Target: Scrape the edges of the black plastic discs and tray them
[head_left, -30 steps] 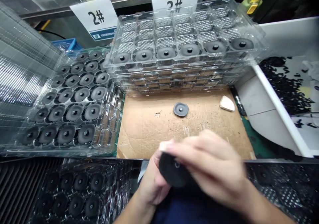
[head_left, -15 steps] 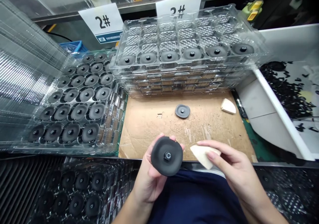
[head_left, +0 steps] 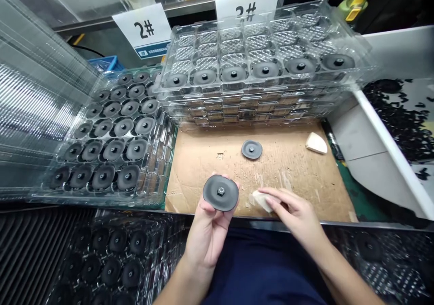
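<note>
Cardboard (head_left: 200, 164) covers the counter in front of you, hemmed in by clear trays. Just over its near edge is the dark disc (head_left: 221, 193), face up and slightly tilted in your left hand (head_left: 210, 232). That hand supports it from below, thumb at the rim and fingers curled round behind, leaving the small central post free. It looks light, fairly stiff and matt, so it probably won't slip easily; a hold by the rim and underside should spare the face and post from marks.

Your right hand (head_left: 298, 212) pinches a white wedge (head_left: 262, 202) between thumb and fingers, apart from the disc; the wedge looks soft and likely to squash. Beyond lie a second disc (head_left: 252, 150) and, farther right, another pale wedge (head_left: 317, 143). Filled trays (head_left: 95, 201) stand to your left, a stack of trays (head_left: 217, 88) behind, and a white bin (head_left: 393, 151) of black bits to your right.
</note>
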`<control>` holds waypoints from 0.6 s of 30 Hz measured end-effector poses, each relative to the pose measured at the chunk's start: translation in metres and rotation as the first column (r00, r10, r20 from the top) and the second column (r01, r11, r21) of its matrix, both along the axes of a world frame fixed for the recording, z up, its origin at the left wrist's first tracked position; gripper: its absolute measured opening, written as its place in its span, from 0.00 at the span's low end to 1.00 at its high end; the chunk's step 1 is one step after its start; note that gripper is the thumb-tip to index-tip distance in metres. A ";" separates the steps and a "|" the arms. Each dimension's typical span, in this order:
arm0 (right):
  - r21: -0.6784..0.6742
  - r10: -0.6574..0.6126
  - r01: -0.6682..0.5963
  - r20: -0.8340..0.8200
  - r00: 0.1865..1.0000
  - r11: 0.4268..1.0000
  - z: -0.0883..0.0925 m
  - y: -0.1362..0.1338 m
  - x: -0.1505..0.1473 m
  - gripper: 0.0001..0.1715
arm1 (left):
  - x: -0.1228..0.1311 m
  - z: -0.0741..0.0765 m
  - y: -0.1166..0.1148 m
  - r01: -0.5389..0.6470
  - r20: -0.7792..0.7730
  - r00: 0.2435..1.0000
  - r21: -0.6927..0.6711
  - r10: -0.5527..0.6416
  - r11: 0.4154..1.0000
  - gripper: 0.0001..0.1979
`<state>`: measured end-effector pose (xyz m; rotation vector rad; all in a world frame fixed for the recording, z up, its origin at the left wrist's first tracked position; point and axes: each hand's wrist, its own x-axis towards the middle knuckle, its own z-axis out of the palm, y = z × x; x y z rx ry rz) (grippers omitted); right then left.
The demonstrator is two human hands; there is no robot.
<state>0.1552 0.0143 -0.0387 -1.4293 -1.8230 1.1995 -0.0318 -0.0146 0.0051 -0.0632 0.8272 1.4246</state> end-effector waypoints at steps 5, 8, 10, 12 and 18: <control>0.019 -0.032 0.031 0.075 0.997 0.999 -0.014 0.011 0.005 0.13 | 0.005 0.004 0.002 0.058 0.015 0.998 -0.007 -0.058 0.998 0.31; 0.105 -0.087 0.085 0.017 0.996 0.991 0.029 0.017 -0.009 0.14 | 0.011 0.004 0.001 0.083 -0.050 0.995 -0.002 -0.083 0.997 0.31; 0.276 -0.053 0.074 -0.081 0.995 0.958 0.061 0.016 -0.025 0.14 | 0.013 0.004 -0.003 0.114 -0.106 0.988 0.000 -0.113 0.994 0.29; 0.463 0.119 -0.054 -0.112 0.987 0.885 0.085 0.012 -0.039 0.16 | 0.013 0.003 -0.009 0.169 -0.134 0.977 0.009 -0.166 0.986 0.27; 0.336 0.397 -0.364 -0.033 0.917 0.869 0.099 0.010 -0.054 0.13 | 0.009 0.002 -0.015 0.248 -0.132 0.961 0.032 -0.242 0.968 0.26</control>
